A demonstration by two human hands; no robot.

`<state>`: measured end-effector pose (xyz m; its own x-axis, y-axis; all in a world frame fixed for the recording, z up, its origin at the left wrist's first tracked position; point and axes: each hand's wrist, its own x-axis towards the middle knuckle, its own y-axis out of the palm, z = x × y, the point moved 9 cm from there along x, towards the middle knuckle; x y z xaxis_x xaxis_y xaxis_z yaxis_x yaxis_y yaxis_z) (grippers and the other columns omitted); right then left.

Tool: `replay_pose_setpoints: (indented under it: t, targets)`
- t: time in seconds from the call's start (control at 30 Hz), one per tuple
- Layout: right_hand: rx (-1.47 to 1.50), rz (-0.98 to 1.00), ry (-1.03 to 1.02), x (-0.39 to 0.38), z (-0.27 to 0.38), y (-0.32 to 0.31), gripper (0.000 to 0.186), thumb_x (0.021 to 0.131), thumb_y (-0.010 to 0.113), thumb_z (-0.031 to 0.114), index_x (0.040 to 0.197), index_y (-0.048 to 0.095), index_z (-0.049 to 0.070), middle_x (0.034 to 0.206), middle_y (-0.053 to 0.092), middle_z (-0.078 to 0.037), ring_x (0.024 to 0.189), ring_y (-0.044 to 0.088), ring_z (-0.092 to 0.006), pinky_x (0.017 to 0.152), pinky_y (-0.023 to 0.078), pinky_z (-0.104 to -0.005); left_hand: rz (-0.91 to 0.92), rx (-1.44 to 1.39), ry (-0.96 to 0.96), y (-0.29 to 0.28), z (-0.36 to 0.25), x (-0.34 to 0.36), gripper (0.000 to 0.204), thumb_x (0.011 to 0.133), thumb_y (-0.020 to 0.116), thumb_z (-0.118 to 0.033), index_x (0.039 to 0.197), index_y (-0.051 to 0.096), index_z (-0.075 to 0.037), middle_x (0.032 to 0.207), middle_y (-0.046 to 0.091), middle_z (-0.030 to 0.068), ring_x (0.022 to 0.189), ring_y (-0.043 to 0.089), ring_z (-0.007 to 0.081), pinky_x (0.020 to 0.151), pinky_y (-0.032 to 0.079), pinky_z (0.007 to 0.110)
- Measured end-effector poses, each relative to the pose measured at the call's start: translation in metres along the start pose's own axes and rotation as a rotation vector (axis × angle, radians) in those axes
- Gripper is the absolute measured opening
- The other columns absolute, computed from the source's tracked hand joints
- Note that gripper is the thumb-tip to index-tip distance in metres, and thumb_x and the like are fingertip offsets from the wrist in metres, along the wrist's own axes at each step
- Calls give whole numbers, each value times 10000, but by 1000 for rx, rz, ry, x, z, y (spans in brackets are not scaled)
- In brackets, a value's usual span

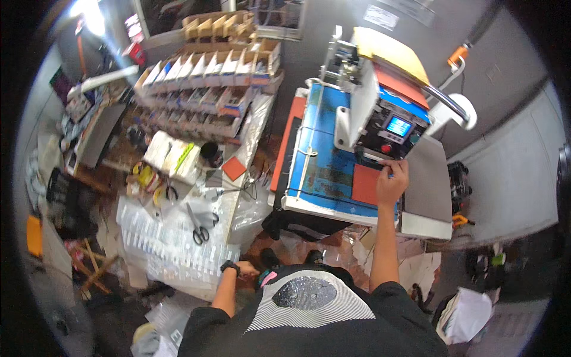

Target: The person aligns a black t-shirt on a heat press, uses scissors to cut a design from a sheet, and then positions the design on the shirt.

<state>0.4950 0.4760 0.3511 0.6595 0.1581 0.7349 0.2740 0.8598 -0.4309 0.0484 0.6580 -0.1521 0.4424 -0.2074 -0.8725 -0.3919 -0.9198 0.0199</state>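
My right hand (392, 177) reaches up to the heat press, its fingers curled on a black handle (373, 160) below the control box (389, 131), which has a lit blue screen and a red button. Beneath it a red-orange pad (364, 184) lies on the worn blue press base (321, 181). My left hand (248, 269) hangs low beside my body, near a small pink and teal item (267, 278); whether its fingers hold anything is unclear.
On the left, a worktable (226, 276) carries cardboard sorters (205, 71), scissors (199, 229), an orange square (234, 168), tape and plastic sheets (154, 238). A grey board (425, 196) is right of the press. My feet stand on reddish floor with scraps.
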Motion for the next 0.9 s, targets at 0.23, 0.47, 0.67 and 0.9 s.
replay_pose_setpoints:
  t: [0.23, 0.47, 0.67, 0.9]
  targets:
    - [-252, 178, -151, -9, 7, -19, 287, 714, 648, 26, 997, 631, 71, 1000, 543, -126, 959, 536, -339, 796, 418, -463, -882, 320, 977, -75, -457, -263, 496, 940, 601, -372, 667, 538, 38, 556, 482, 171, 495, 450, 215, 498, 373, 396]
    - [-186, 220, -138, -5, 2, -15, 312, 712, 747, 119, 995, 616, 107, 986, 521, -98, 940, 525, -314, 752, 408, -445, -1250, 164, 1005, -107, -610, -307, 516, 901, 663, -410, 675, 601, 50, 528, 503, 160, 479, 499, 177, 487, 387, 372]
    - [-179, 241, -150, -3, -7, -12, 312, 712, 763, 215, 948, 588, 111, 954, 507, -71, 917, 525, -292, 704, 416, -415, -1501, 155, 899, -121, -627, -309, 411, 902, 672, -331, 709, 612, 27, 592, 600, 190, 545, 624, 322, 531, 463, 410]
    - [-126, 251, -132, 5, -15, -11, 258, 725, 743, 194, 899, 583, 91, 922, 504, -79, 887, 530, -295, 684, 423, -414, -1586, 110, 834, -119, -630, -306, 362, 885, 686, -289, 703, 604, 13, 556, 576, 155, 498, 587, 301, 502, 439, 394]
